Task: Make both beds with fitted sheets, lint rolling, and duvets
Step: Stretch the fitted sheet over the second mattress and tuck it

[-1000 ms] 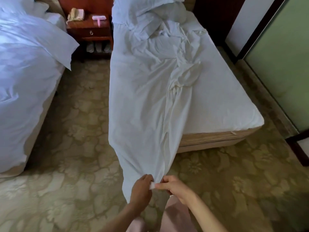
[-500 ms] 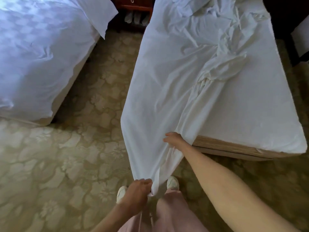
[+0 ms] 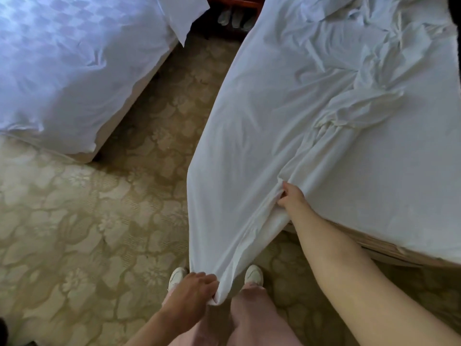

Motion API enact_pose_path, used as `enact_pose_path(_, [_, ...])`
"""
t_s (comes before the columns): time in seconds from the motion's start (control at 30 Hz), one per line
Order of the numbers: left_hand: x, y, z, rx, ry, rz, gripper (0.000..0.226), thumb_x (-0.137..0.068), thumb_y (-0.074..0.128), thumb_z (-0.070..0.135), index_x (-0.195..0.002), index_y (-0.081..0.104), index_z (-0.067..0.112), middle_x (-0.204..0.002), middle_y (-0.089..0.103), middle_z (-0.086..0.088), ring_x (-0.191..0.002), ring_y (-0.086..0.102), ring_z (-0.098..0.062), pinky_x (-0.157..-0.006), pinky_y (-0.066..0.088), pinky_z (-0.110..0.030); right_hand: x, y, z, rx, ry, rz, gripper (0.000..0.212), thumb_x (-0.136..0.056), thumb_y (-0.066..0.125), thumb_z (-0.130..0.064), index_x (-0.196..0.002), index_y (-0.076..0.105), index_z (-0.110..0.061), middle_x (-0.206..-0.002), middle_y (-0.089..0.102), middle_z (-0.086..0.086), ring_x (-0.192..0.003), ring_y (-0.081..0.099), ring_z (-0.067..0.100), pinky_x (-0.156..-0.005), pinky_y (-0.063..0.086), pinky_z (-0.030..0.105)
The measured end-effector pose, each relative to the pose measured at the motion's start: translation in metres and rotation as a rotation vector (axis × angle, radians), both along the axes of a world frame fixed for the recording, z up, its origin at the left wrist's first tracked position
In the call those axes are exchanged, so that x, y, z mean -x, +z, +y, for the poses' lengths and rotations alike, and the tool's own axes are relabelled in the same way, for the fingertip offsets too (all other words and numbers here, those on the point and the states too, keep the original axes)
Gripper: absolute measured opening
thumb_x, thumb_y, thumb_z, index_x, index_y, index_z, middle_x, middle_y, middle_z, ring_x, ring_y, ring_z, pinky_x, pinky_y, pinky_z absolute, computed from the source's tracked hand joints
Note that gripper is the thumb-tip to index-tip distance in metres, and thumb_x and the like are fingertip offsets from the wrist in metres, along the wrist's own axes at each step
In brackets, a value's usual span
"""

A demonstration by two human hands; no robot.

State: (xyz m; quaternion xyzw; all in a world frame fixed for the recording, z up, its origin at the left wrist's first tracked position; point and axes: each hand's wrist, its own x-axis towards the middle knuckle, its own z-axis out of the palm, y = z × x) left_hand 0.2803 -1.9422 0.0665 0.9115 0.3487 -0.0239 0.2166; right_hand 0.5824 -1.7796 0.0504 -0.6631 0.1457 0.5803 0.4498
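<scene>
The left hand grips 1 corner of the fitted sheet at bottom centre, holding it taut off the bed at right. The right hand, well apart from the left, pinches a fold at the bed's foot edge, probably seeking the hem, which the bunching hides. The sheet lies over the bed's left half only, with its other side heaped toward the upper right.

Bare forearms, pale pink trousers — white trainers on both feet.
</scene>
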Motion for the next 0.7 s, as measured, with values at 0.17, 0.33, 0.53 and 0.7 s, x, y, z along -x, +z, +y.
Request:
enact_pose_path(0.17, [0.003, -0.008, 0.003, 0.075, 0.006, 0.045, 0.054, -0.029, 0.053, 0.004, -0.07, 0.027, 0.029, -0.058, 0.045, 0.013, -0.05, 0.046, -0.001, -0.045, 0.02, -0.015, -0.064, 0.049, 0.004, -0.118, -0.016, 0.032, 0.05, -0.09, 0.065, -0.025, -0.131, 0.045, -0.005, -0.126, 0.051, 0.01, -0.124, 0.046, 0.033, -0.11, 0.031, 0.048])
enact_pose_path(0.33, [-0.015, -0.011, 0.007, 0.08, 0.003, 0.061, 0.066, -0.022, 0.065, 0.004, -0.07, 0.027, 0.028, -0.055, 0.043, 0.014, -0.048, 0.042, -0.001, -0.044, 0.01, -0.013, -0.128, 0.079, -0.029, -0.152, -0.064, -0.049, 0.035, -0.091, 0.062, -0.023, -0.119, 0.056, -0.004, -0.088, 0.066, 0.01, -0.101, 0.064, 0.025, -0.09, 0.049, 0.037])
enact_pose_path(0.53, [-0.028, -0.018, 0.009, 0.12, -0.027, 0.114, 0.069, -0.018, 0.074, 0.009, -0.069, 0.033, 0.029, -0.059, 0.041, 0.016, -0.044, 0.04, 0.004, -0.04, 0.01, -0.01, -0.194, 0.103, -0.089, -0.345, -0.369, -0.031, 0.032, -0.102, 0.034, -0.015, -0.126, 0.054, -0.008, -0.097, 0.067, 0.013, -0.1, 0.059, 0.028, -0.075, 0.054, 0.038])
enact_pose_path(0.7, [-0.025, -0.04, 0.007, 0.19, -0.043, 0.047, 0.056, -0.037, 0.073, 0.004, -0.072, 0.037, 0.03, -0.067, 0.044, 0.016, -0.05, 0.044, 0.008, -0.041, 0.028, -0.004, -0.229, 0.142, -0.129, -0.315, -0.319, -0.058, 0.05, -0.083, 0.062, -0.05, -0.117, 0.06, -0.013, -0.111, 0.067, 0.015, -0.104, 0.061, 0.033, -0.087, 0.051, 0.047])
